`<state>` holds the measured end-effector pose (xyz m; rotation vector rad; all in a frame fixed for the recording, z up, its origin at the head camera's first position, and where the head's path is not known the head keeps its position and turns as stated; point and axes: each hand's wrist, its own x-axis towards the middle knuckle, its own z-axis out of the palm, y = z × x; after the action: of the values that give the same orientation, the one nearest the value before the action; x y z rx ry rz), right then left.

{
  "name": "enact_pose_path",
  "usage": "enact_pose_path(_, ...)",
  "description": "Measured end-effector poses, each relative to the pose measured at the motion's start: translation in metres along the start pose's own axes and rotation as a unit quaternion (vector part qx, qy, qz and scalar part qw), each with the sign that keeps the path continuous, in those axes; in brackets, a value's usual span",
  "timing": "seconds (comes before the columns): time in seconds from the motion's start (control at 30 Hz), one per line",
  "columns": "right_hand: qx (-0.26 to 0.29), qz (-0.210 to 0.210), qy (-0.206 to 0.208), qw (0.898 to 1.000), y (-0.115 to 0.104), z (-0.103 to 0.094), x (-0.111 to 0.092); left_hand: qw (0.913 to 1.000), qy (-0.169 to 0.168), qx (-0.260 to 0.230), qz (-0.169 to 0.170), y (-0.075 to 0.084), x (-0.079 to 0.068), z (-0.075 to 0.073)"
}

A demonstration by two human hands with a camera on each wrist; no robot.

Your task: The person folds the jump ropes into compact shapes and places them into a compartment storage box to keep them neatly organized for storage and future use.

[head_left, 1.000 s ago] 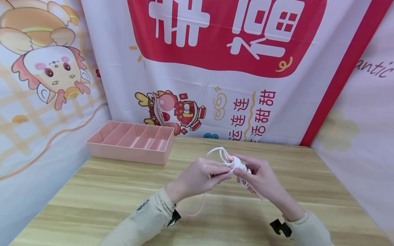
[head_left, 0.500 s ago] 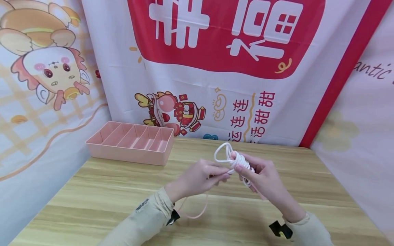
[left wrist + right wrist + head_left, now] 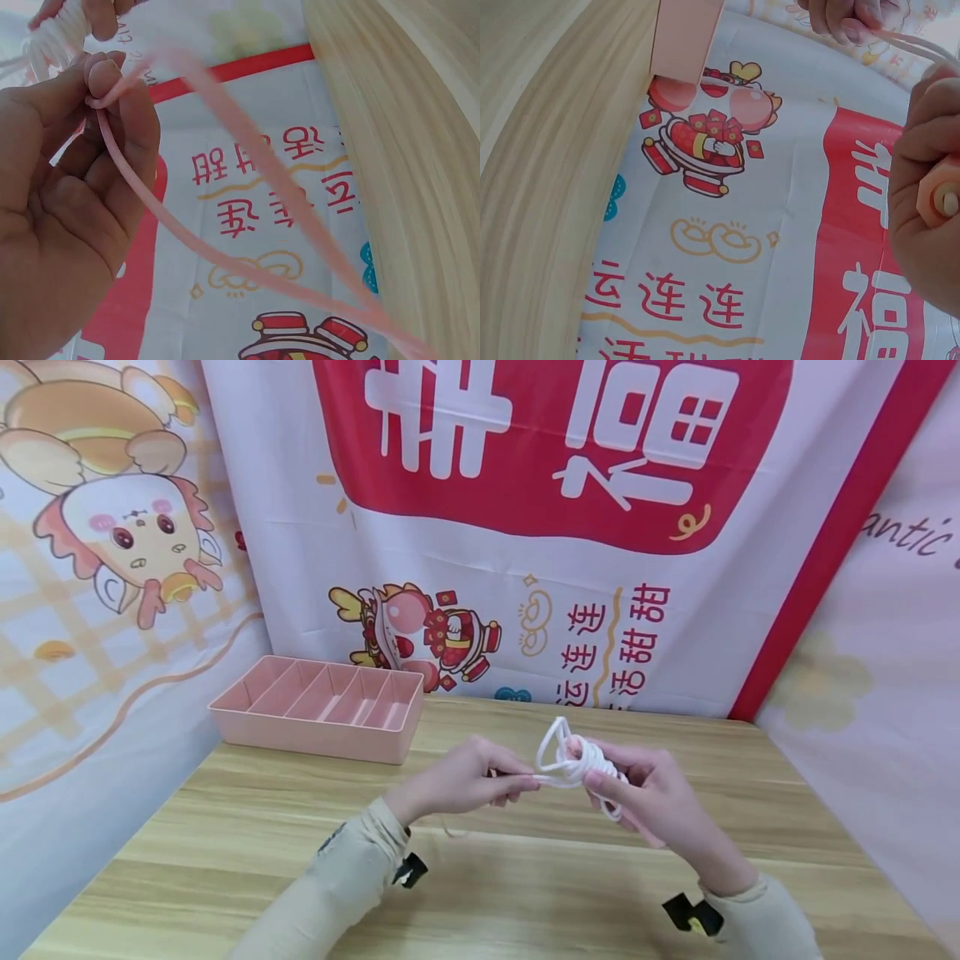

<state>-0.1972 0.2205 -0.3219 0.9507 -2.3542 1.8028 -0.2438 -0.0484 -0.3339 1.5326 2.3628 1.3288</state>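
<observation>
A jump rope (image 3: 592,762) is held up over the table, its white cord wound in a bundle round a pink handle. My right hand (image 3: 660,789) grips the bundle, thumb across the coils; the handle's pink eight-sided end (image 3: 932,201) sticks out of that hand in the right wrist view. My left hand (image 3: 465,779), left of the bundle, pinches a stretch of cord drawn straight between the hands. A loose loop of white cord stands above the bundle. In the left wrist view, pink-looking cord (image 3: 225,262) hangs from the left fingertips in a long loop, partly blurred.
A pink divided box (image 3: 307,737) with several compartments stands at the back left of the wooden table (image 3: 300,827). Printed cloth hangs (image 3: 465,552) behind and on both sides. Black pieces are fixed at both sleeves.
My left hand has drawn leftward, away from the bundle, pulling out a longer stretch of cord. The right hand has shifted slightly right, still gripping the bundle. The upper loop has narrowed since half a second ago.
</observation>
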Motion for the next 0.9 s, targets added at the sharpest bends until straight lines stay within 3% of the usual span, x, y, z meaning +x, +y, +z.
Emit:
enact_pose_path(0.23,-0.033,-0.024,-0.067,0.997,0.001,0.001,0.001,0.9984,0.004,0.03,-0.048,-0.014,-0.003,-0.005)
enact_pose_path(0.4,-0.092,-0.031,-0.104,0.99,0.003,0.007,0.001,0.996,0.002,0.074,-0.051,-0.017,-0.003,-0.007)
enact_pose_path(0.67,-0.212,-0.075,-0.15,0.963,0.009,0.02,0.003,0.9824,-0.006,0.184,-0.031,-0.007,0.0,-0.003)
enact_pose_path(0.9,-0.309,-0.08,-0.153,0.935,0.014,0.032,0.001,0.9719,-0.021,0.234,-0.023,0.005,0.001,0.005)
